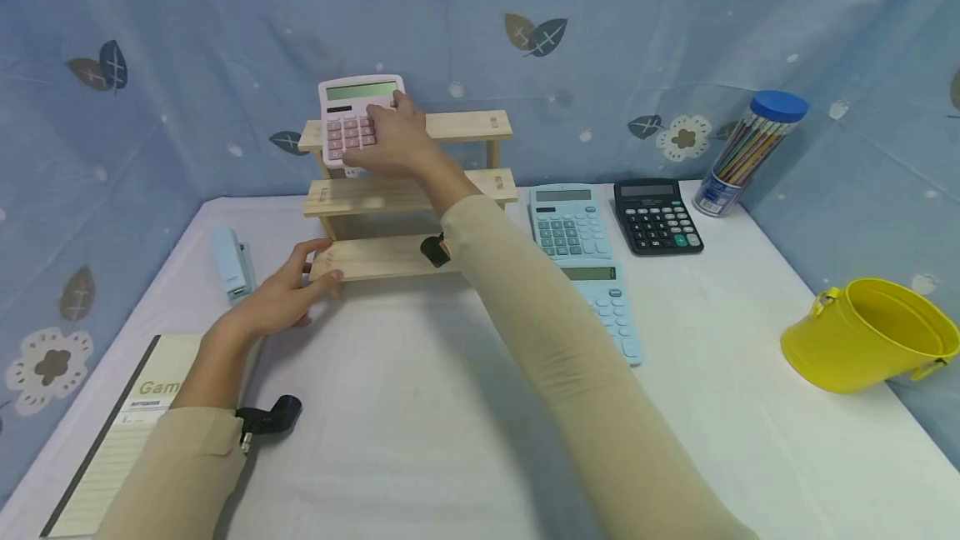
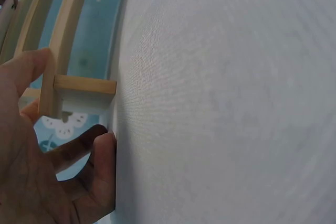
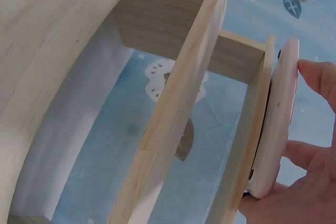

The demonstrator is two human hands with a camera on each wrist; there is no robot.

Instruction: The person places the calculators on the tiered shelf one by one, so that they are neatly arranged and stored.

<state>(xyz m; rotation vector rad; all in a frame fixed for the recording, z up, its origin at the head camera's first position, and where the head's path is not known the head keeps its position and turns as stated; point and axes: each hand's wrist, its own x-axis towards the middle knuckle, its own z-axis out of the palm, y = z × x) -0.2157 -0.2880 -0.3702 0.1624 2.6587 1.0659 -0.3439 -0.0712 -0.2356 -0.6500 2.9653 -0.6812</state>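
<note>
Sleeves (image 1: pixel 570 357) nearest, our left hand (image 1: pixel 276 298) pinched the stand (image 1: pixel 375 258); our right hand (image 1: pixel 396 142) gripped the pink calculator (image 1: pixel 349 123), apparently placing it; releasing seemed next.

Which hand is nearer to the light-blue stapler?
Left. The left hand is just right of the stapler, gripping the bottom step; the right hand is farther right, holding the pink calculator at the top step.

The right hand (image 3: pixel 310 187) holds a thin, pale pink thing (image 3: pixel 277 119) right beside a wooden shelf (image 3: pixel 169 109), with blue cloth (image 3: pixel 113 145) showing a flower (image 3: pixel 156 83) and leaves (image 3: pixel 292 6) behind.
</note>
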